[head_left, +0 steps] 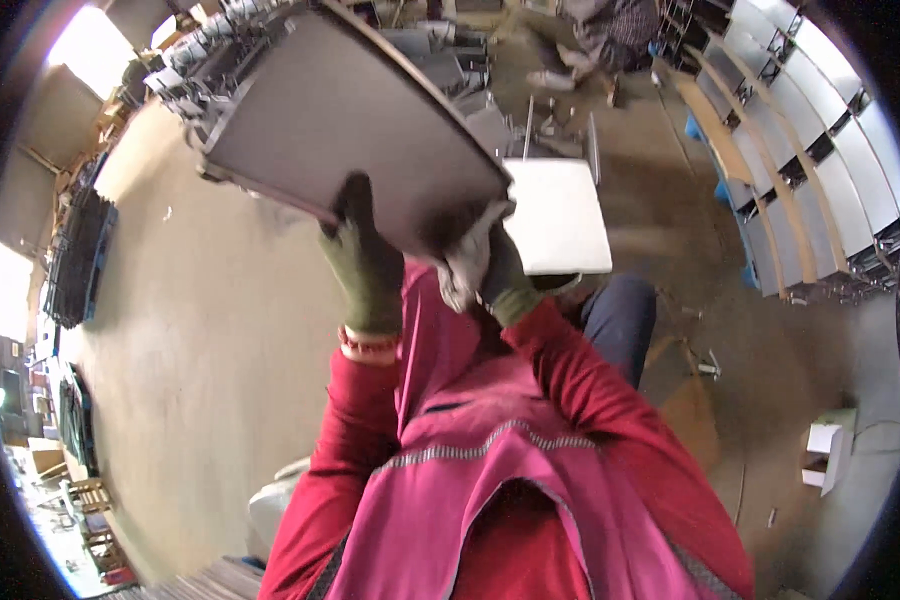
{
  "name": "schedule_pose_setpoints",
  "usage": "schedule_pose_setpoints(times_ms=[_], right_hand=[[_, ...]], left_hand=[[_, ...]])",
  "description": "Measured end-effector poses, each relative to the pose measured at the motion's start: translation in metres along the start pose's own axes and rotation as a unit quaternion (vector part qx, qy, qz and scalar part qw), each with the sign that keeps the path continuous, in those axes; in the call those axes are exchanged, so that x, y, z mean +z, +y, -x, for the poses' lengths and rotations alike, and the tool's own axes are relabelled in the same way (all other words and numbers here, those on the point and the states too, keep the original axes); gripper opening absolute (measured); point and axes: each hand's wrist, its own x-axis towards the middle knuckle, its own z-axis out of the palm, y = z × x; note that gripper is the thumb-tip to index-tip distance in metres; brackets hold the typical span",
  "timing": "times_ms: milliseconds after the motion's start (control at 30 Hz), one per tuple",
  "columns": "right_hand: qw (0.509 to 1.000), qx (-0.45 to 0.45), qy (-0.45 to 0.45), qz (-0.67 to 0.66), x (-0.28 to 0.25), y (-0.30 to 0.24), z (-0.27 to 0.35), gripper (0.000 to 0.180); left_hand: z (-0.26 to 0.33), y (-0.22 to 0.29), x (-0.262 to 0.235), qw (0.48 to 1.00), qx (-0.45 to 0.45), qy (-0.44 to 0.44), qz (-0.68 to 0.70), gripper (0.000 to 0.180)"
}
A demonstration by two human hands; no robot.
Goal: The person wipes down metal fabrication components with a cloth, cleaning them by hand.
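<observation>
A flat dark grey-brown panel [355,125] with a raised rim is held up tilted in front of me. My left hand [362,260], in a dark green glove, grips its lower edge, the thumb lying over the broad face. At the panel's lower right corner my right hand [508,272], gloved as well, is closed around a crumpled greyish rag [462,262] that touches the rim. The rag and panel partly hide the right fingers. Just beyond the right hand is a white square board [562,215].
Rows of grey panels with wooden edges [790,190] stand on the right. Metal frames and parts crowd the back left. A person [610,35] crouches at the far side. Stacked dark parts [78,255] line the left wall. A small white box [827,450] sits at right.
</observation>
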Motion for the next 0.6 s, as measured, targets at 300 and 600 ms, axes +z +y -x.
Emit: schedule_pose_setpoints(times_ms=[300,600], right_hand=[[0.991,-0.120,-0.019,0.062,0.053,-0.049,0.029,0.030],[0.981,-0.004,-0.052,-0.185,-0.036,-0.028,0.000,0.054]], left_hand=[[0.018,0.029,-0.002,0.973,-0.184,0.035,0.132,0.025],[0.003,0.027,0.005,0.945,-0.157,0.057,0.282,0.030]])
